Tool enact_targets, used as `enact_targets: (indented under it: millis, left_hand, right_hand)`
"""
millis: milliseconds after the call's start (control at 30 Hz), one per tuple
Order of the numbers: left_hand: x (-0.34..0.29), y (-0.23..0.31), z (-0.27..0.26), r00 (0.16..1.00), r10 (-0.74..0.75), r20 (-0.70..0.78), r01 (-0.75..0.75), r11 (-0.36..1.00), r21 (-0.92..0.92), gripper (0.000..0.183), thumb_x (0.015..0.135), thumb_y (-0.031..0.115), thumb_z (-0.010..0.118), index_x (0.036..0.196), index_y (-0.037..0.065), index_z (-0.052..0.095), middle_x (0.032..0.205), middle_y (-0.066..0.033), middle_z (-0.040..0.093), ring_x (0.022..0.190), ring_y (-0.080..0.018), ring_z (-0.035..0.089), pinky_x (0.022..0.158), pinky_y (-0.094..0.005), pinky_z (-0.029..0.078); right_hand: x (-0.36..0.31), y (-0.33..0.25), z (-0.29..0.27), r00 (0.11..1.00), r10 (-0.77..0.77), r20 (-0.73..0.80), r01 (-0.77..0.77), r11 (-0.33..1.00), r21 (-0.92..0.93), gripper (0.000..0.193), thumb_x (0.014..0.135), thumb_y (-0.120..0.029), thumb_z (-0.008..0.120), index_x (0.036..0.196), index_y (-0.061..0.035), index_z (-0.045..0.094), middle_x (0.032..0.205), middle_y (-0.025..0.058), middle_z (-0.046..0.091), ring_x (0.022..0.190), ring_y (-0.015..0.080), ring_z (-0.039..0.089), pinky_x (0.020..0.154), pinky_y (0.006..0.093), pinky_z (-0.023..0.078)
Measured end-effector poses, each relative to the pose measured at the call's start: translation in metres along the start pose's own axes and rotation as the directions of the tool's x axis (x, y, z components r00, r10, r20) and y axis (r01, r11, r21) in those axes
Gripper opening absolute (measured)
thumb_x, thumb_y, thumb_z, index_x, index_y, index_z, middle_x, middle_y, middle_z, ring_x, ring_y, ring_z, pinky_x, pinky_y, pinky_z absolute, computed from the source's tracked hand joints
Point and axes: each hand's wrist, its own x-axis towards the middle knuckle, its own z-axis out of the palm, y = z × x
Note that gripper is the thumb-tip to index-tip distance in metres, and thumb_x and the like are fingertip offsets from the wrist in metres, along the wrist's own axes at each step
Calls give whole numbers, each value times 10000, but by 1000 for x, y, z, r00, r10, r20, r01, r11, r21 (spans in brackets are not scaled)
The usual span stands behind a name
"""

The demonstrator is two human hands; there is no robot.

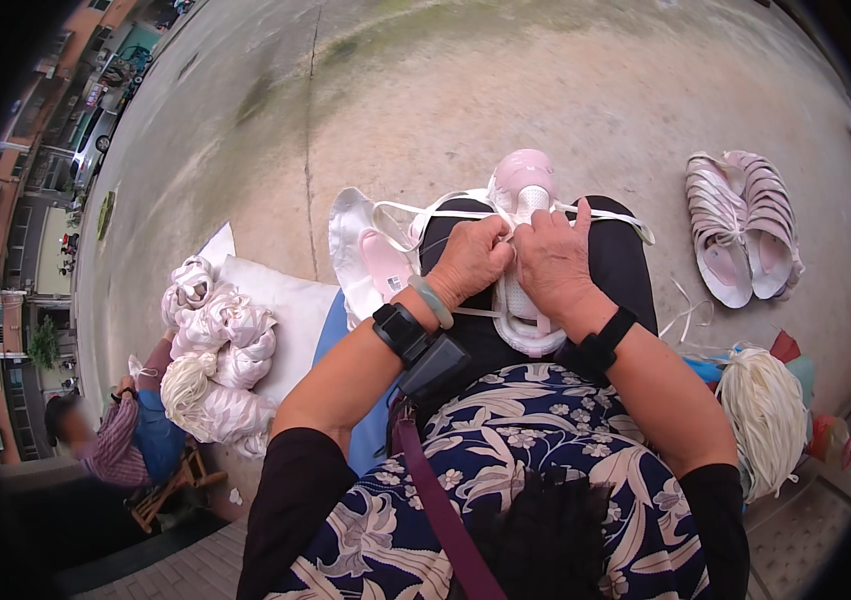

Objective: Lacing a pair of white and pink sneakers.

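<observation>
A pink and white sneaker (pixel 523 175) rests on my lap, its toe pointing away from me. My left hand (pixel 470 262) is closed in a pinch on a white shoelace (pixel 415 212) over the middle of the shoe, and a loop of it runs out to the left. My right hand (pixel 553 262) meets it there, thumb and fingers bent over the lacing, with one finger raised; its fingertips are partly hidden. Lace also trails over my right knee. Against my left knee lies a second white shoe (pixel 350 240) with a pink inside.
Pink and white shoes bundled with laces (pixel 230 340) lie on a white sheet (pixel 285 310) at left. A tied pair of shoes (pixel 745 230) stands on the concrete at right. Near my right elbow hangs a hank of white laces (pixel 767 420). Another person (pixel 125 430) sits far left.
</observation>
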Motion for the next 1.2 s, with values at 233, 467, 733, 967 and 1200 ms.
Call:
enact_targets:
  millis: [233,467,733,967,1200]
  left_hand:
    - [-14,3,2,983,-122,-137,144,976,165,254,739,119,598,932,-20,509,599,-134,574,542,-233,594,522,-326,454]
    - [-9,27,8,987,70,-146,-20,947,321,270,772,164,624,982,25,526,786,-145,613,688,-317,602,625,-391,471]
    - [11,23,7,995,46,-89,-18,957,289,199,791,134,608,962,44,561,927,-146,563,844,-334,581,734,-388,471]
    - [13,19,10,998,51,-39,-38,960,279,177,797,138,571,926,40,501,964,-172,514,863,-381,560,713,-441,471]
    - [14,27,18,984,177,-20,-152,892,427,165,746,34,557,890,25,477,914,-167,506,724,-366,581,601,-429,479]
  right_hand:
    - [-100,76,-75,999,29,17,-32,970,241,85,695,-63,607,698,-45,524,873,78,528,875,263,517,880,448,327]
    - [-268,179,-78,843,504,190,-482,863,-151,92,726,-84,597,702,-40,521,792,114,526,784,304,501,743,405,349]
    - [-81,55,-159,896,-36,443,-444,-89,892,187,838,-107,635,960,34,618,957,122,627,914,181,588,817,295,456]
    - [-51,-27,-220,813,-525,-254,-211,-671,710,414,843,-170,667,1158,62,530,1101,203,579,1008,336,566,846,411,457]
    - [-51,-19,-252,785,-617,-53,-315,-471,824,386,875,-178,613,1147,82,528,1085,205,562,976,332,564,821,395,452]
